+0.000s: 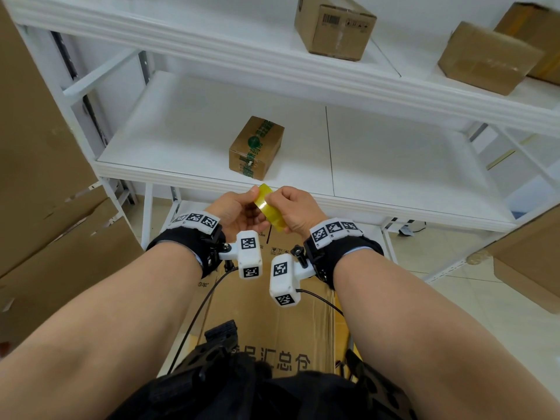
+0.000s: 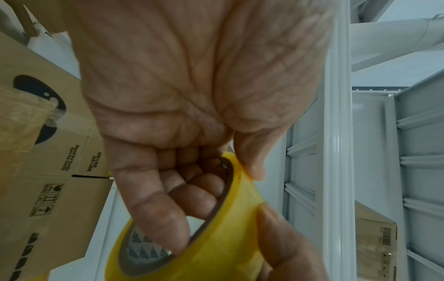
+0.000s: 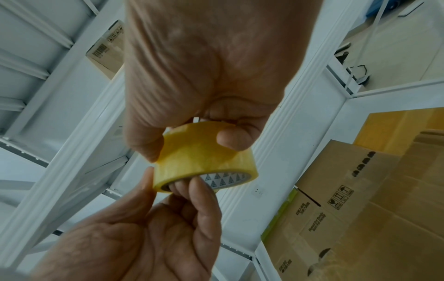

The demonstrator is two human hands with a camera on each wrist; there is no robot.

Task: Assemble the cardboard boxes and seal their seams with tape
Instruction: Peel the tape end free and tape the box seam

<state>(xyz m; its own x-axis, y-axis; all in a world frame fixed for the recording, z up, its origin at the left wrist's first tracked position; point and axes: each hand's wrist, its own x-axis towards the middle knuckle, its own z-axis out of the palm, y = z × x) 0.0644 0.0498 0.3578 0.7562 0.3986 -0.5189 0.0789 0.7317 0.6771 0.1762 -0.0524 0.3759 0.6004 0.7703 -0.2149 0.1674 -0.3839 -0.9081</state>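
Observation:
A yellow tape roll (image 1: 269, 207) is held between both hands just in front of the white shelf edge. My left hand (image 1: 239, 209) hooks several fingers through the roll's core (image 2: 192, 192) with the thumb on its outer face. My right hand (image 1: 292, 209) pinches the roll's (image 3: 201, 157) outer band from the other side, thumb on the yellow surface. A flattened cardboard box (image 1: 272, 313) with printed text lies below my forearms. A small sealed box with green tape (image 1: 256, 147) stands on the middle shelf.
The white metal shelving (image 1: 394, 204) fills the front. Two sealed boxes (image 1: 335, 25) (image 1: 485, 59) sit on the upper shelf. Large flat cardboard sheets (image 1: 45, 207) lean at the left, and another box (image 1: 533, 262) is at the right. Tiled floor shows lower right.

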